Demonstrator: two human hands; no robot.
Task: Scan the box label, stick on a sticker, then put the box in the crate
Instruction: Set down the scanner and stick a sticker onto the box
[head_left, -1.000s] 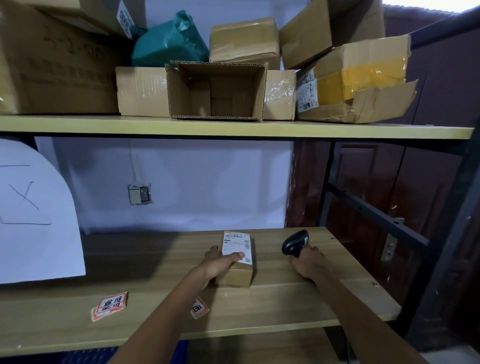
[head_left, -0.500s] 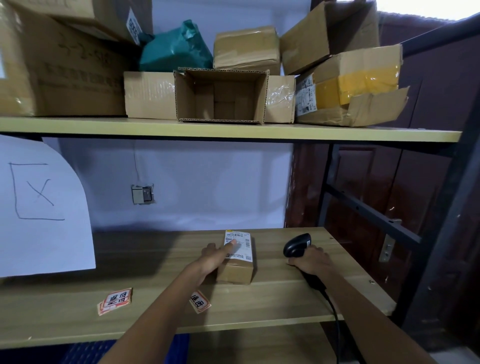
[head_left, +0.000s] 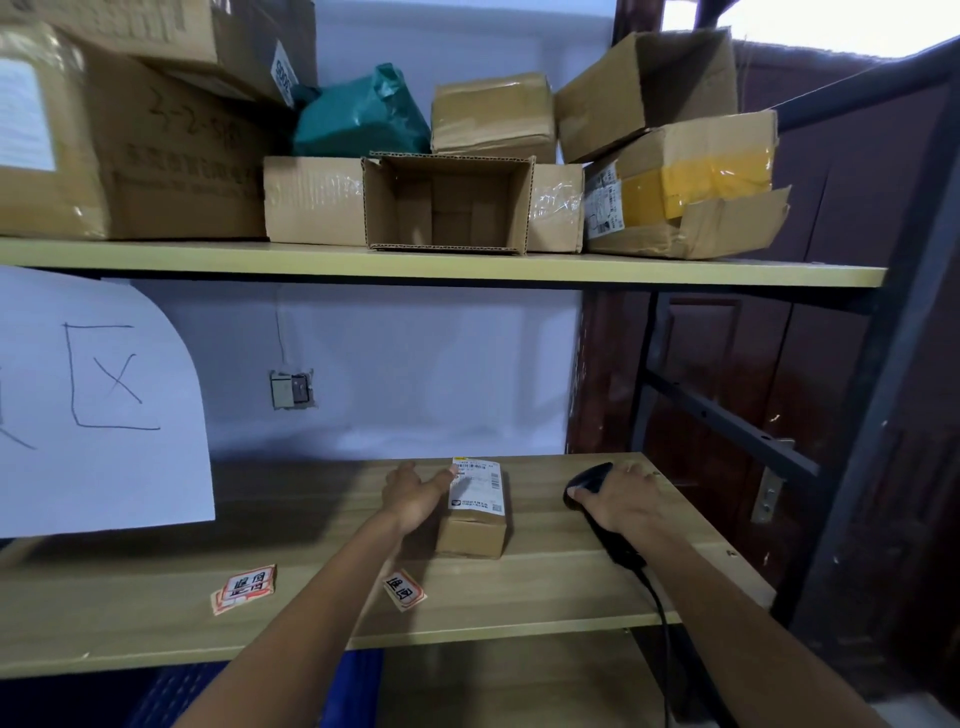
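A small brown cardboard box (head_left: 471, 530) with a white shipping label (head_left: 477, 486) on top stands on the wooden shelf (head_left: 545, 587). My left hand (head_left: 413, 493) rests against the box's left side, thumb on the label's edge. To the right, my right hand (head_left: 621, 501) is closed around a black handheld scanner (head_left: 584, 480), whose cable (head_left: 657, 613) runs down off the shelf edge. A red-and-white sticker (head_left: 404, 590) lies in front of the box, and a small stack of the same stickers (head_left: 244, 587) lies further left. A blue crate (head_left: 358, 686) shows below the shelf.
An upper shelf (head_left: 441, 265) carries several cardboard boxes, an open empty one (head_left: 449, 205) and a teal bag (head_left: 361, 114). A white paper sheet (head_left: 98, 405) with a drawn mark hangs at the left. Dark metal rack posts (head_left: 883, 395) stand on the right.
My left hand has loosened from gripping the box to resting beside it with the thumb on the label. My right hand with the scanner has lifted slightly. The view has tilted upward a little.
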